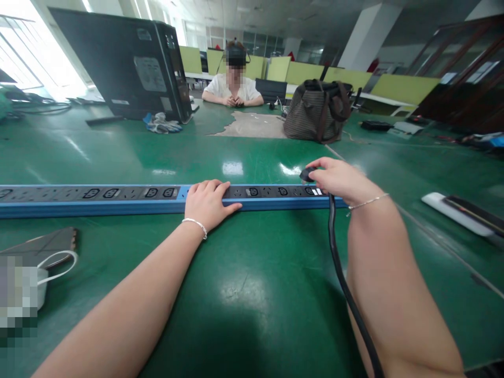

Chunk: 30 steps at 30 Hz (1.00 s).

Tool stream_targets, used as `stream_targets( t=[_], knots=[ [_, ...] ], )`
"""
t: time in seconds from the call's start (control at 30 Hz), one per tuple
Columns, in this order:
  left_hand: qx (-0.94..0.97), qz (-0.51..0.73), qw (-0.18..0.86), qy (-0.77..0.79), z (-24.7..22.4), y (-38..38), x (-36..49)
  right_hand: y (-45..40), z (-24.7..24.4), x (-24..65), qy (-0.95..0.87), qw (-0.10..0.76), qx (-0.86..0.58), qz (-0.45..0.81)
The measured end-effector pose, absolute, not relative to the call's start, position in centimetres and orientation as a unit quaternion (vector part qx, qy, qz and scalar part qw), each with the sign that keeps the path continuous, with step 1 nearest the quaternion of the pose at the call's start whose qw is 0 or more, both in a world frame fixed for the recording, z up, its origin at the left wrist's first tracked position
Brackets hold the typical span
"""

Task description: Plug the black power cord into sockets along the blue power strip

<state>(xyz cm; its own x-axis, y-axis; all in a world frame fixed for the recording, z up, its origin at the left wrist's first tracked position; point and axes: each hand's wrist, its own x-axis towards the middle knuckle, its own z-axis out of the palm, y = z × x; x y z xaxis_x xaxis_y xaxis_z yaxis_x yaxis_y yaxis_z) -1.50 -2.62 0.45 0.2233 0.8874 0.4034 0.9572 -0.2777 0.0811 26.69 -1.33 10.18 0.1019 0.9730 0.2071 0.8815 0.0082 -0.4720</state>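
A long blue power strip with black sockets along its top lies across the green table. My left hand rests on the strip near the middle, fingers laid over it and the thumb out along its front side. Near the strip's right part, my right hand grips a black power plug between thumb and fingers. The plug is over or just behind the sockets; whether it touches the strip I cannot tell. From under that hand a thick black cable runs down toward me.
A black computer tower stands at the back left, with gloves beside it. Across the table sits a person with hands together. A brown bag stands back right. A white-and-black object lies right; a dark flat object, left.
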Motion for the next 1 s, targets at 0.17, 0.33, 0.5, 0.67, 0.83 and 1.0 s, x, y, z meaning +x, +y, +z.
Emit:
stream_targets(
  t=[0.17,0.33,0.5,0.67,0.83,1.0],
  knots=[
    [-0.776,-0.181,0.098,-0.596,0.3,-2.5,-1.5,-1.0,9.6,26.6,-0.668,0.123,-0.729,0.086],
    [-0.776,-0.186,0.106,-0.593,0.2,-2.5,-1.5,-0.6,9.2,26.5,-0.679,0.053,-0.728,0.08],
    [-0.777,-0.19,0.105,-0.591,0.1,-2.5,-1.6,-0.5,8.7,26.6,-0.688,0.034,-0.721,0.077],
    [-0.777,-0.194,0.107,-0.59,0.1,-2.5,-1.6,-0.4,8.5,26.7,-0.704,0.018,-0.706,0.075],
    [-0.776,-0.192,0.103,-0.592,0.2,-2.5,-1.6,-0.4,7.9,26.2,-0.697,-0.005,-0.713,0.08],
    [-0.778,-0.199,0.108,-0.587,0.2,-2.5,-1.6,-1.0,6.8,25.8,-0.682,0.023,-0.725,0.092]
  ],
)
